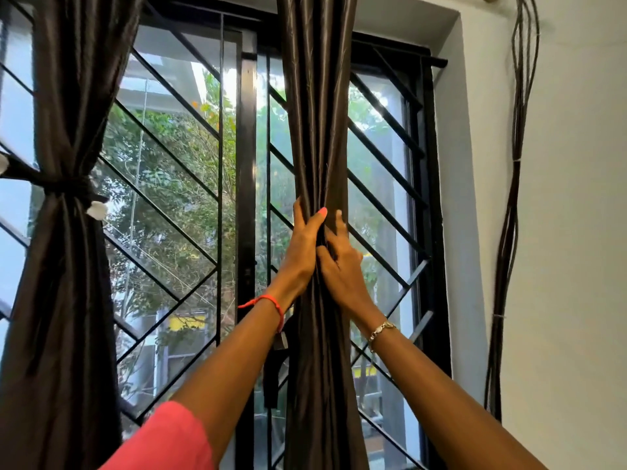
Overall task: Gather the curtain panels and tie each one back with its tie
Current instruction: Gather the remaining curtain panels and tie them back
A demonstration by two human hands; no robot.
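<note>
Left hand (pixel 303 247) grips gathered panel (pixel 319 113); right hand (pixel 343 268) apparently too

Bright daylight through the window (pixel 190 157) backlights the dark curtains (pixel 319 130); sharp focus; wide-angle bending at edges.

- One head-worn view, facing forward and slightly up at a barred window (pixel 176 171).
- It is near: the curtain (pixel 319 130) spans the frame top to bottom.
</note>
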